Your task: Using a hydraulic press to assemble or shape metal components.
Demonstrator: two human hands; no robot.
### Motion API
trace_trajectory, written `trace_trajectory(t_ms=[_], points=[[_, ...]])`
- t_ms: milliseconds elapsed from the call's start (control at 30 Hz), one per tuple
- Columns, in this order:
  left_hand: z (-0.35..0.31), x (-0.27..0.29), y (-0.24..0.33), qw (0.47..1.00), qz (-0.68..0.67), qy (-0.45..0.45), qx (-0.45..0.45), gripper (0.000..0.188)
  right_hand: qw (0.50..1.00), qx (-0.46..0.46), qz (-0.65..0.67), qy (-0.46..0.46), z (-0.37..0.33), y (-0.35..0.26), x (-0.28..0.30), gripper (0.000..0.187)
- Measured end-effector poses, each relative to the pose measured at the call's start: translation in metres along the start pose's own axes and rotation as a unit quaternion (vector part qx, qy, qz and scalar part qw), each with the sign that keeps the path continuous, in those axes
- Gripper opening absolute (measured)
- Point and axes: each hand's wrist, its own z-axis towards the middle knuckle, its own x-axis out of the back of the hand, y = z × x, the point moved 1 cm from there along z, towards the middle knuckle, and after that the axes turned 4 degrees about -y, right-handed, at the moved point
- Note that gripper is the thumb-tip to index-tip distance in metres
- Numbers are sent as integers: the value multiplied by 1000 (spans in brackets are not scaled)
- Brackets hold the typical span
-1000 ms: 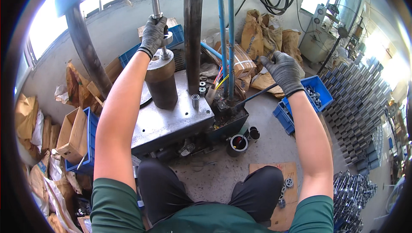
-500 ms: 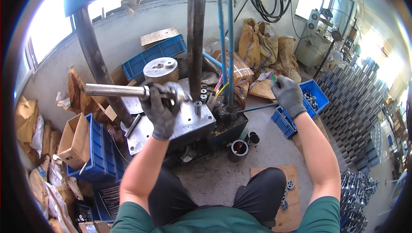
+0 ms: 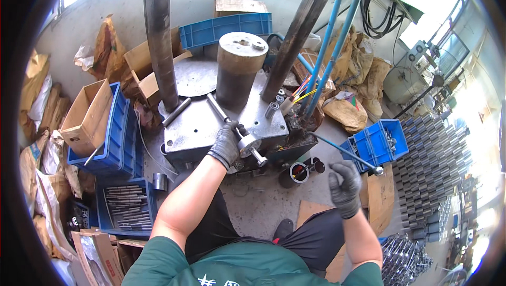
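Note:
My left hand [image 3: 226, 143], in a dark grey glove, is closed around a steel shaft [image 3: 217, 108] with a round flange [image 3: 249, 145] near its close end. The shaft slants over the near part of the press's metal plate [image 3: 197, 128], its far end pointing toward a thick steel cylinder [image 3: 241, 70] standing there. My gloved right hand [image 3: 345, 188] is raised over the floor, fingers loosely bent and apart, with nothing visible in it. Just beyond it, clear of the fingers, is the ball-ended lever [image 3: 378, 170]. A loose rod [image 3: 177, 111] lies on the plate's left side.
Two dark pillars [image 3: 161, 38] rise from the press. Small metal sleeves [image 3: 271, 109] stand at the plate's right. Dark cylindrical pots [image 3: 293, 175] sit on the floor. Blue bins stand at left [image 3: 113, 128] and right [image 3: 377, 141]; a blue crate [image 3: 126, 207] holds rods. Stacked metal tubes [image 3: 435, 165] line the right.
My left hand has brought the flanged shaft lower and swung it from pointing left to pointing away from me. My right hand has come down and nearer, apart from the lever. The view has shifted.

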Motion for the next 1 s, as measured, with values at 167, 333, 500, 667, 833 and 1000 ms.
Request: trace_trajectory(t_ms=[167,333,500,667,833,1000], points=[[-40,-10,-33,996,26,34,82,17,945,-231,233,-16,-43,10,-96,35],[-73,-15,-76,979,132,-47,148,21,561,-564,590,-141,-49,-5,-124,61],[-75,-27,-94,927,291,-235,-17,53,383,-528,750,-108,-64,-4,-146,54],[-75,-44,-93,890,358,-193,-206,49,545,-490,679,-34,-69,16,-135,39],[-74,-29,-105,915,378,-136,32,35,583,-458,646,181,-48,23,-120,39],[-76,-31,-124,913,332,-210,108,41,568,-456,667,157,-61,35,-114,39]])
